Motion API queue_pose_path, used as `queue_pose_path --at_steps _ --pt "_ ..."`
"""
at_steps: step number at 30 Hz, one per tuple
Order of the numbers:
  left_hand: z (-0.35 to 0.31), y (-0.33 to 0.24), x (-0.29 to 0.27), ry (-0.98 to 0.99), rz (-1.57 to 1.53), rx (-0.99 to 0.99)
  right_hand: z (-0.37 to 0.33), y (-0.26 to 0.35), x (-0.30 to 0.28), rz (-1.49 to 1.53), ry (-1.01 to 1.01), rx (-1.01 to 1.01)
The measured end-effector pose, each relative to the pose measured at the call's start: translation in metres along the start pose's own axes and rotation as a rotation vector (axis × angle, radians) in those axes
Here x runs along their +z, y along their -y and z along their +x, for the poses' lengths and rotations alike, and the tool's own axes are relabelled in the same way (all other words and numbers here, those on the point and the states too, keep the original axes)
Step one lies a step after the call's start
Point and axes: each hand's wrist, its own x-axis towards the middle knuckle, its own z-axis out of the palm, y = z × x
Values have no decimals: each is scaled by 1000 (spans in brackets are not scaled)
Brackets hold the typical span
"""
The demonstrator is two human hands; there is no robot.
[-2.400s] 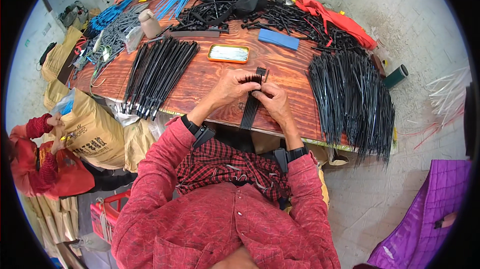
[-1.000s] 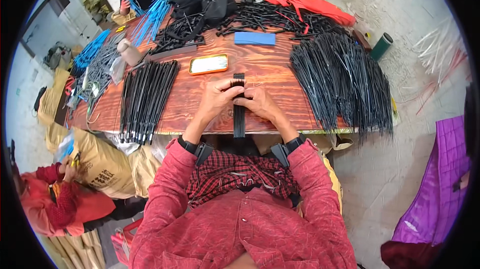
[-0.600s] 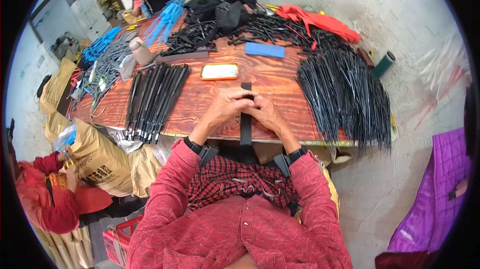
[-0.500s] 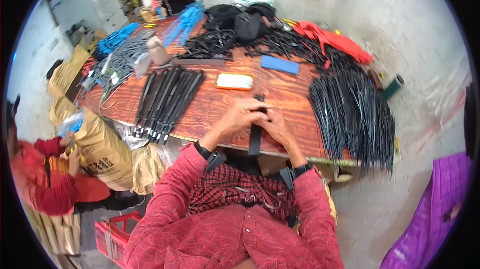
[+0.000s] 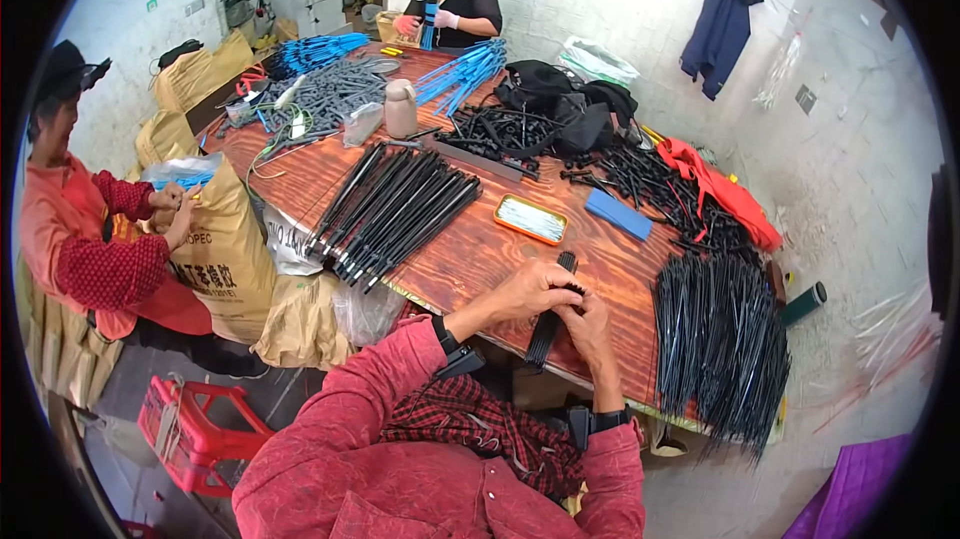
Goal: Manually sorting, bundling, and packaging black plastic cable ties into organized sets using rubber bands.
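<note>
At the table's near edge, a bundle of thin black strips (image 5: 544, 337) is held between my two hands, standing out above and below them at a slant. My left hand (image 5: 532, 291) is closed around its upper part, thumb and fingers pinched near the top. My right hand (image 5: 588, 327) grips the same bundle from the right, its fingertips meeting the left hand's. The fingers hide the middle of the bundle. Just beyond the hands lies an orange-rimmed tray (image 5: 531, 219) holding thin white pieces.
Black rods with pale tips (image 5: 395, 209) lie left; long black strands (image 5: 715, 349) hang over the right edge. A blue block (image 5: 618, 213), black parts (image 5: 690, 194) and a beige flask (image 5: 400, 109) lie farther back. One co-worker (image 5: 110, 229) is left, another (image 5: 450, 14) across the table.
The view has turned, so the table appears shifted and tilted, and more of both co-workers shows. My hands stay closed on the bundle, which now slants more.
</note>
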Motion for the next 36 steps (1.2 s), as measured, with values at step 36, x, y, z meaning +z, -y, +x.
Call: queue_pose_path --at_steps 36 --pt "-3 3 -22 -78 -77 -175 120 -26 -21 -789 87 -180"
